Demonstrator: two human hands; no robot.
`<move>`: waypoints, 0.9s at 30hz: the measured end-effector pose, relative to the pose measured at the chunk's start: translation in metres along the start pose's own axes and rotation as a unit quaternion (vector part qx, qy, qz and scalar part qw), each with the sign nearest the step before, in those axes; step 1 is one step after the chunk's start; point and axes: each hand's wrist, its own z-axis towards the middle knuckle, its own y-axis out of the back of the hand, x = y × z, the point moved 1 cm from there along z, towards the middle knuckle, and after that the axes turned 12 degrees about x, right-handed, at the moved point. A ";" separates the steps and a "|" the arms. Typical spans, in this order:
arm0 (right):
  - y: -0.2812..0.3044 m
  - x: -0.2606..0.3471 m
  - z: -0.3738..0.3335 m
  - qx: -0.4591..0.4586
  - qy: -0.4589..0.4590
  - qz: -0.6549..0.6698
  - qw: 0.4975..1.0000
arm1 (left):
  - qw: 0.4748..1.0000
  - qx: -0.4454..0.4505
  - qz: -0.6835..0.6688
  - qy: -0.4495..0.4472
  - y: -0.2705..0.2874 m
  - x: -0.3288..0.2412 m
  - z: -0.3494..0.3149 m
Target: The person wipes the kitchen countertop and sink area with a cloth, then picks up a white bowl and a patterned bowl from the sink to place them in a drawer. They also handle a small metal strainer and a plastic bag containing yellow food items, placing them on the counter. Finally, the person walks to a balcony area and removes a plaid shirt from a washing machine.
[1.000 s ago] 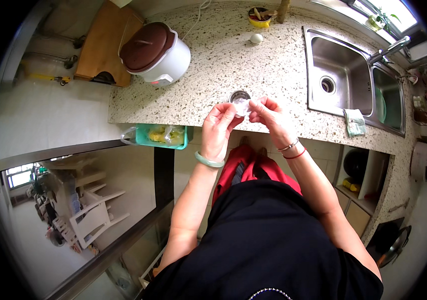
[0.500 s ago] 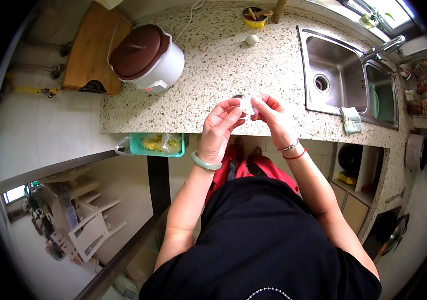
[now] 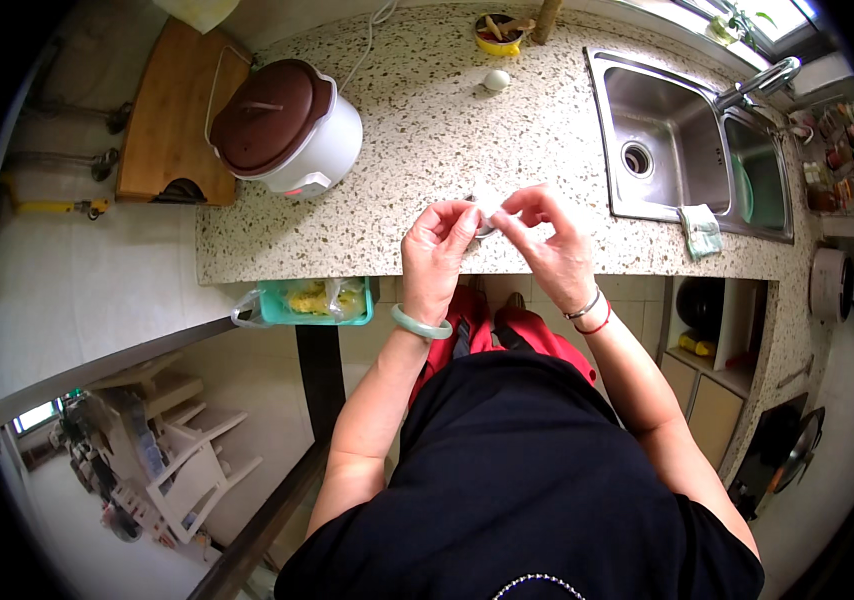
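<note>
left grip [image 3: 435, 254] and right grip [image 3: 558, 252]; whitish piece [image 3: 488, 203] between

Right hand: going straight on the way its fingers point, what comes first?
The right hand would likely meet the left hand first, just past the small whitish piece; depth is unclear.

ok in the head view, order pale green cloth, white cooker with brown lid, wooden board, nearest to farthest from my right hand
1. Pale green cloth: right
2. White cooker with brown lid: left
3. Wooden board: far left
</note>
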 end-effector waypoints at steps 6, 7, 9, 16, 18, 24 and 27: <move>-0.007 -0.008 0.003 0.011 -0.038 0.052 0.998 | 1.000 -0.018 -0.017 0.018 0.002 -0.005 0.004; -0.006 -0.009 0.004 0.004 -0.030 0.052 0.998 | 1.000 -0.022 0.005 -0.011 0.001 -0.007 0.005; -0.004 -0.003 0.006 0.003 -0.003 0.021 1.000 | 0.996 -0.028 0.048 -0.066 -0.003 -0.010 0.005; -0.007 -0.018 0.008 0.009 -0.008 0.119 0.993 | 0.987 0.022 0.156 -0.031 -0.003 -0.010 0.012; -0.008 -0.012 0.008 -0.027 -0.105 0.283 0.953 | 0.998 0.008 0.065 0.003 0.001 -0.007 0.012; -0.004 -0.012 0.009 0.047 -0.185 0.241 0.951 | 0.999 0.005 0.051 -0.003 0.000 -0.002 0.013; -0.007 -0.017 0.010 0.047 -0.168 0.296 0.939 | 1.000 0.004 0.020 0.015 0.002 0.003 0.014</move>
